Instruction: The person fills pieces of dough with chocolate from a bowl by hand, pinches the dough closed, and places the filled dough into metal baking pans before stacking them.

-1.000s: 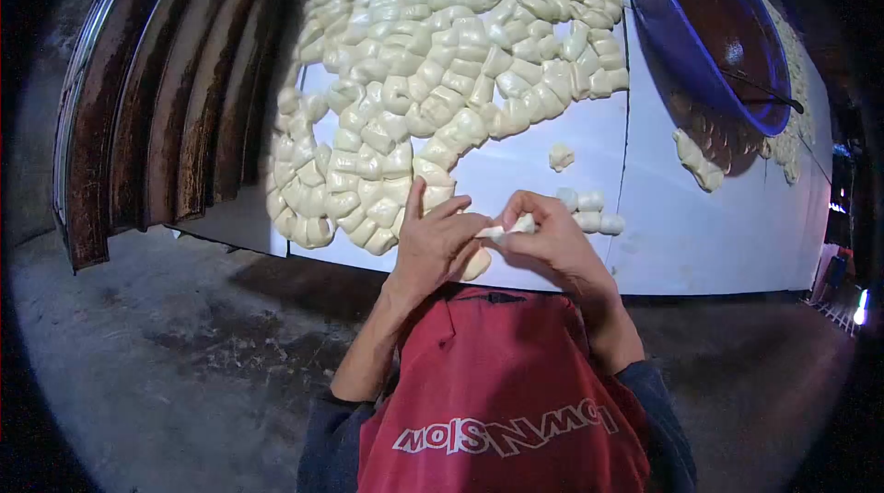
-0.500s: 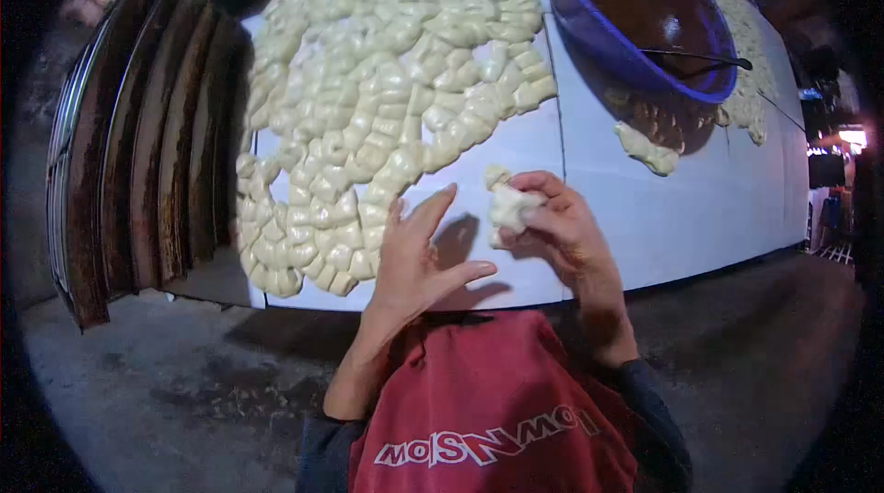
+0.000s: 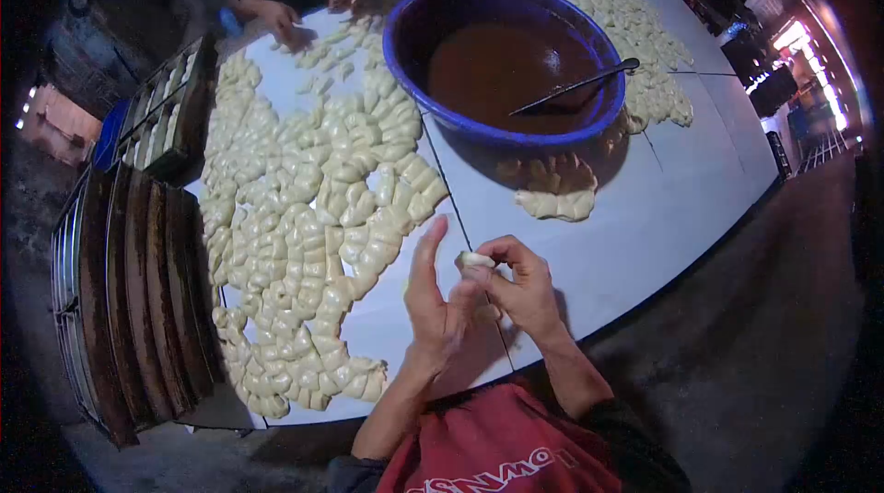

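A small piece of pale dough (image 3: 476, 260) is pinched between the thumb and fingers of my right hand (image 3: 527, 295), above the white table (image 3: 635, 235). More dough may show lower down between my hands, but I cannot make it out clearly. My left hand (image 3: 433, 300) is held up just left of it, fingers stretched and thumb towards the held dough. Beyond and left of my left hand, many glossy dough pieces (image 3: 304, 235) lie pressed side by side. A small dough cluster (image 3: 557, 203) sits past my right hand, below the basin.
A blue basin (image 3: 502, 136) of brown filling (image 3: 497, 69) stands ahead, a dark-handled utensil (image 3: 580, 85) resting in it. More dough (image 3: 635, 42) covers the far right. Dark trays (image 3: 138, 281) stand at the left. Across the table, another person's hand (image 3: 279, 19) reaches over the dough.
My view has tilted up and turned, showing the other person and more of the basin. My left hand has come closer to the dough, which stays in my right hand.
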`<state>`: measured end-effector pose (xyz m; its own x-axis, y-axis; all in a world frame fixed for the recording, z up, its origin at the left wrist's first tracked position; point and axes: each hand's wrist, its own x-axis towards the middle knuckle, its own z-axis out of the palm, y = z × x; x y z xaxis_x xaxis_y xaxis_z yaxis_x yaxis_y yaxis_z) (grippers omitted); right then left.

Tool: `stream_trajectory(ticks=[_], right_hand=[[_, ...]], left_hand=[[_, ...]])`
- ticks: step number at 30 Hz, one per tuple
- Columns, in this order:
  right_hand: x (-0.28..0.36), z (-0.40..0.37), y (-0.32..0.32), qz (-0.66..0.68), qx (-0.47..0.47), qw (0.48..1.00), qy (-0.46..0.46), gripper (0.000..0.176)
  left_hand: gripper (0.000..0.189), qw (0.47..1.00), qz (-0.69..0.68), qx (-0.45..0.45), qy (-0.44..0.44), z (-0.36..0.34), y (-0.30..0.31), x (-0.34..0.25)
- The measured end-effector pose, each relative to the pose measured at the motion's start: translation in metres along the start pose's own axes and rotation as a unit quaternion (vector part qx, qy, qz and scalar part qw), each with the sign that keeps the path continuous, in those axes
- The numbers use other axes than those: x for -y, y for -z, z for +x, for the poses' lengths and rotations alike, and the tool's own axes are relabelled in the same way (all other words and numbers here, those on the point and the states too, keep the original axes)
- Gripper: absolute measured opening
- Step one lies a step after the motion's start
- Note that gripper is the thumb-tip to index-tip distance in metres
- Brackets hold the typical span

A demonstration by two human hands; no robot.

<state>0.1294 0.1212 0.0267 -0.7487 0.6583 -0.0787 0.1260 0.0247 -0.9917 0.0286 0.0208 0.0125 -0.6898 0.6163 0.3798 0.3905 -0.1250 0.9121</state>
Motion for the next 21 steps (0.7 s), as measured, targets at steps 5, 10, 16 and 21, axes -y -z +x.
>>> stream_trajectory(ticks=[5, 10, 16, 21], right_hand=[[0.021, 0.027, 0.012, 0.423, 0.074, 0.903, -0.029, 0.024], [0.027, 0.085, 0.038, 0.322, 0.026, 0.946, -0.011, 0.018], [0.056, 0.214, 0.102, -0.225, 0.081, 0.97, 0.04, 0.023], [0.009, 0.263, 0.097, -0.58, 0.301, 0.756, 0.024, 0.032]], left_hand=[[0.064, 0.961, -0.253, -0.105, -0.035, 0.03, -0.068, 0.007], [0.084, 0.917, -0.352, -0.024, 0.183, 0.039, -0.083, 0.0], [0.044, 0.92, -0.252, 0.061, 0.294, 0.038, -0.039, 0.007], [0.037, 0.929, -0.215, 0.081, 0.292, 0.029, -0.019, 0.021]])
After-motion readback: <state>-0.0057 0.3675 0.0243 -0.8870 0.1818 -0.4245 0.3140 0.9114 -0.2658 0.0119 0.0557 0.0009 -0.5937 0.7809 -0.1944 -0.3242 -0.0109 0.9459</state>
